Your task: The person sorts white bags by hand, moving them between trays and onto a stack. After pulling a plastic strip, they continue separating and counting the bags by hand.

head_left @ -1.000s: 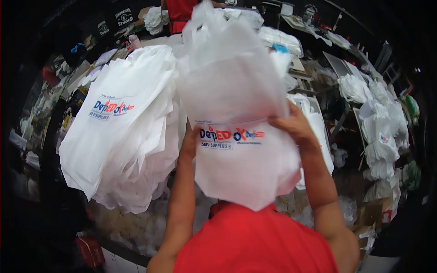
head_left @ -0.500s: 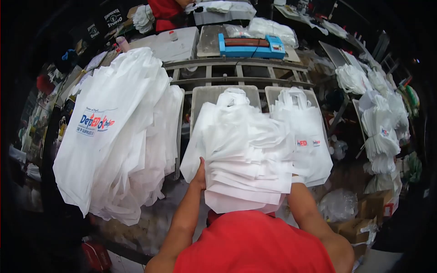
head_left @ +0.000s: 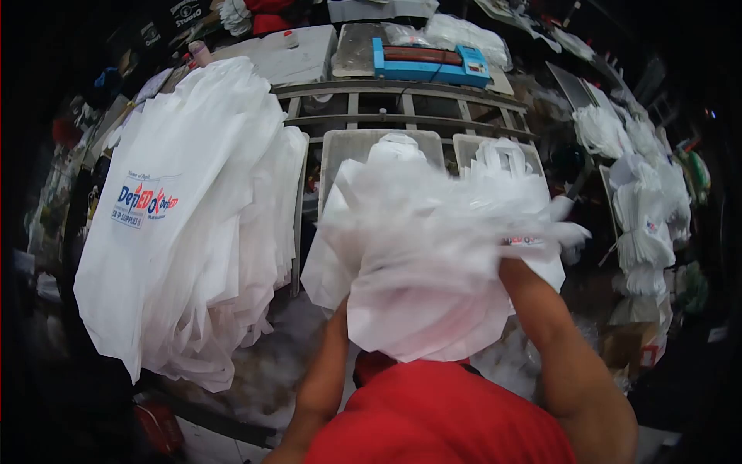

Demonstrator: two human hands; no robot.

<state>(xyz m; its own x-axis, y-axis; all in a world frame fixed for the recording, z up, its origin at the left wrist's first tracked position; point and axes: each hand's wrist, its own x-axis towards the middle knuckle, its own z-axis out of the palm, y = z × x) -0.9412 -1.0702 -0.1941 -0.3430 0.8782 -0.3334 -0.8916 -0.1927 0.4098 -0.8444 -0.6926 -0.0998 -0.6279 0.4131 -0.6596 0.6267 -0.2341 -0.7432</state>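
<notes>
One bundle of white bags (head_left: 425,263) sits in the middle, just in front of the person's red shirt (head_left: 433,417). It has many bags in it, too blurry to count. Its long side runs away from the person. The handles point to the far side of the desk (head_left: 402,120) and the bottoms point back at the person. Two arms go up to it, the left arm (head_left: 328,363) and the right arm (head_left: 553,325). Both hands are hidden under the bags, so I cannot tell if they are spread or pinching. One big pile of printed bags (head_left: 193,216) hangs just beside it on the left. Two grey boards (head_left: 352,151) lie under the bundle. One blue machine (head_left: 429,62) sits far back.
</notes>
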